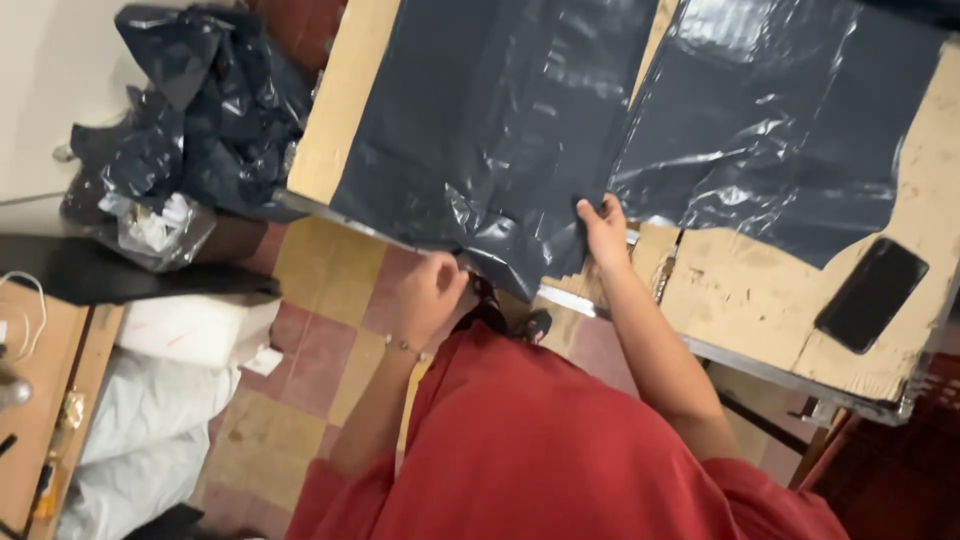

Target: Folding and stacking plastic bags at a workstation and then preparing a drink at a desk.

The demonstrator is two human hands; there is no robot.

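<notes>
Dark plastic sheeting [480,120] is spread over the cardboard-topped table [740,290], its near edge hanging over the table's rim. That edge is pinched by the closed left hand [432,290] and gripped by the right hand [604,230], fingers curled over it. A black phone [872,293] lies at right; crumpled dark bags [190,110] are heaped far left.

You stand in a small workshop, it seems. The worn tabletop [930,250] is covered with scuffed cardboard, and dark plastic sheets [500,120] lie spread on it. A heap of crumpled dark plastic [200,110] sits on the checkered tile floor [320,330], near white sacks [150,440].
</notes>
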